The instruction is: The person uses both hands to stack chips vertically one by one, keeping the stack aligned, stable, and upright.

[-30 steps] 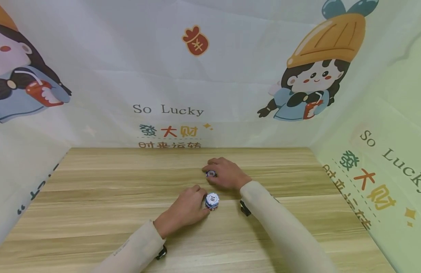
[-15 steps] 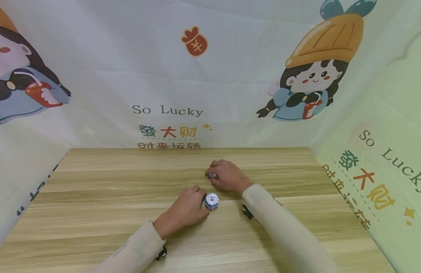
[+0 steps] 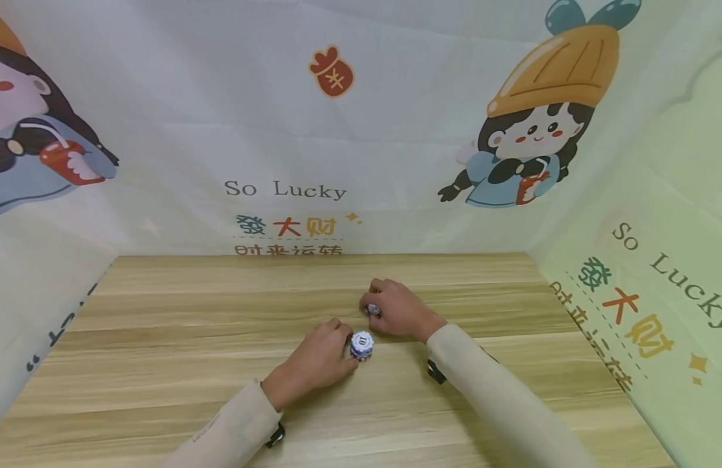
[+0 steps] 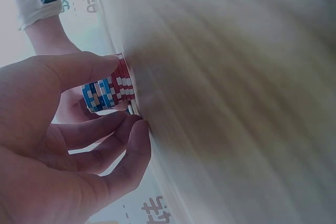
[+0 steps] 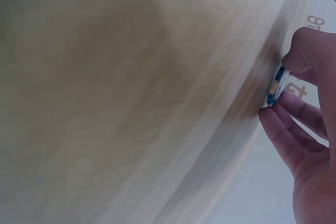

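Note:
A short stack of poker chips (image 3: 362,343) stands upright on the wooden table, topped by a white-and-blue chip marked 10. In the left wrist view the stack (image 4: 107,88) shows red-and-white chips below and blue-and-white ones above. My left hand (image 3: 312,356) holds it from the left, thumb and fingers curled about its side. Behind and slightly right of the stack, my right hand (image 3: 403,312) pinches a single poker chip (image 3: 373,309) between thumb and fingers. That blue-edged chip (image 5: 279,85) is close to the table in the right wrist view; whether it touches the wood I cannot tell.
The wood-grain table (image 3: 220,292) extends around both hands. A pale printed cloth (image 3: 396,130) with cartoon figures and lettering rises at the back and both sides. Each forearm wears a pale sleeve, with a dark strap piece (image 3: 435,372) under the right cuff.
My right hand has drawn the single chip rightward and nearer to me, closer to the stack, and its fingers have closed on it. The left hand and the stack stay in place.

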### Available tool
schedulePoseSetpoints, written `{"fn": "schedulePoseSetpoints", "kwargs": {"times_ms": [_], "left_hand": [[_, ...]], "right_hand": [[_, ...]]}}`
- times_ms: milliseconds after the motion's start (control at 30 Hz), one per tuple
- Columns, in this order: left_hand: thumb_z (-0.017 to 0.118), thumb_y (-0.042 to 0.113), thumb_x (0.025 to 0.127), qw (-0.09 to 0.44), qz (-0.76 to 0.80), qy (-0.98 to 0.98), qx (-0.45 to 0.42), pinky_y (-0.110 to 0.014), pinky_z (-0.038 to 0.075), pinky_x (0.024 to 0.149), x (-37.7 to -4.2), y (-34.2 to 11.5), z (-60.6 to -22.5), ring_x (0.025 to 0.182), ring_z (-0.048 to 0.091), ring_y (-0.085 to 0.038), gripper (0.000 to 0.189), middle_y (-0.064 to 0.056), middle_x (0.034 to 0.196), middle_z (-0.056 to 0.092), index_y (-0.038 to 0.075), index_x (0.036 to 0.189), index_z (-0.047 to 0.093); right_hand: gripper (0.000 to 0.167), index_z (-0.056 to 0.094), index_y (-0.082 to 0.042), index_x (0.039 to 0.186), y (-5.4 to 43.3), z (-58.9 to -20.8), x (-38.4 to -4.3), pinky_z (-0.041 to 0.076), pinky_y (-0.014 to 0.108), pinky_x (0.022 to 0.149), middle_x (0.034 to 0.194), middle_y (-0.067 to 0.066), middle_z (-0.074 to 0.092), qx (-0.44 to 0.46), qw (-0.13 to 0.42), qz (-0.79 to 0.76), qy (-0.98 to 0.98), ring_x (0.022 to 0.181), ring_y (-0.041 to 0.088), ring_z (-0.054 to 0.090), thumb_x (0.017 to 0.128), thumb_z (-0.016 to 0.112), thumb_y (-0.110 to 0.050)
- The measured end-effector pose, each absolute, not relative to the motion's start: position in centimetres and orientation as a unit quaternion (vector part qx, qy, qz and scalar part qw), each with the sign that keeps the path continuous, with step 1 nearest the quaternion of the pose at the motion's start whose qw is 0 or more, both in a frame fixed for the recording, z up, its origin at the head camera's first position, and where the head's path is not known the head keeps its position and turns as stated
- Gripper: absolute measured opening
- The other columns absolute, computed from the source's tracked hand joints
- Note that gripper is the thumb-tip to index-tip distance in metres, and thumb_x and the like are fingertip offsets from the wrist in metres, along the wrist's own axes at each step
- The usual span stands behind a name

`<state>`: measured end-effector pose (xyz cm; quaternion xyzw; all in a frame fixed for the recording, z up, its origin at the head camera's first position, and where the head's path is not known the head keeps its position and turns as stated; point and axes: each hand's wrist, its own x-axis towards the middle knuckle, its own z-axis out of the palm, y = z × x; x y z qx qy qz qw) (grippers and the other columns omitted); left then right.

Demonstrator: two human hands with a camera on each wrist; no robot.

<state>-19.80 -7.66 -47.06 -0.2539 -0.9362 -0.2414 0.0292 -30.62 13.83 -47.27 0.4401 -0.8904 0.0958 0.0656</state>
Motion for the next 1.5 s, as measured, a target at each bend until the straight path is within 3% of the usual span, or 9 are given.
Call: {"fn": "schedulePoseSetpoints", "kwargs": {"times_ms": [300, 600, 867, 1300, 1500], "left_hand": [[0.09, 0.013, 0.085, 0.041, -0.249, -0.93, -0.266, -0.054, 0.059, 0.082, -19.9, -7.8, -47.2, 0.088, 0.067, -0.034, 0.039, -0.018, 0.1, 0.066, -0.01, 0.11, 0.071], [0.089, 0.013, 0.086, 0.038, -0.253, -0.929, -0.266, -0.053, 0.06, 0.08, -19.8, -7.8, -47.1, 0.087, 0.066, -0.033, 0.038, -0.018, 0.1, 0.066, -0.01, 0.11, 0.071], [0.089, 0.018, 0.085, 0.065, -0.249, -0.924, -0.282, -0.05, 0.057, 0.07, -20.5, -8.1, -48.2, 0.08, 0.063, -0.027, 0.036, -0.012, 0.095, 0.064, -0.005, 0.105, 0.071], [0.09, 0.014, 0.084, 0.04, -0.244, -0.932, -0.265, -0.052, 0.058, 0.075, -20.1, -7.7, -47.3, 0.083, 0.064, -0.031, 0.036, -0.014, 0.095, 0.064, -0.007, 0.106, 0.071], [0.09, 0.024, 0.086, 0.069, -0.24, -0.927, -0.278, -0.049, 0.057, 0.073, -21.9, -8.2, -50.9, 0.082, 0.063, -0.028, 0.039, -0.012, 0.097, 0.064, -0.003, 0.108, 0.072]], "right_hand": [[0.026, 0.081, -0.012, 0.109, 15.1, -47.8, -29.6, 0.056, 0.038, 0.079, 0.107, 0.007, 0.066, 0.477, 0.107, 0.104, -0.866, 0.089, 0.024, 0.062, 0.084, 0.076, -0.01], [0.026, 0.08, -0.01, 0.107, 15.7, -47.2, -28.1, 0.058, 0.041, 0.09, 0.11, 0.007, 0.069, 0.496, 0.108, 0.103, -0.855, 0.098, 0.025, 0.066, 0.082, 0.077, -0.006], [0.027, 0.08, -0.012, 0.111, 15.7, -46.4, -26.7, 0.057, 0.037, 0.088, 0.114, 0.005, 0.07, 0.509, 0.099, 0.079, -0.851, 0.098, 0.023, 0.064, 0.085, 0.078, -0.007], [0.027, 0.079, -0.012, 0.112, 15.7, -45.6, -25.7, 0.058, 0.035, 0.086, 0.113, 0.005, 0.069, 0.529, 0.121, 0.08, -0.836, 0.096, 0.021, 0.064, 0.086, 0.077, -0.009], [0.025, 0.077, -0.011, 0.113, 15.6, -44.8, -25.2, 0.058, 0.038, 0.087, 0.116, 0.007, 0.069, 0.523, 0.123, 0.096, -0.838, 0.099, 0.023, 0.065, 0.088, 0.077, -0.011]]}}
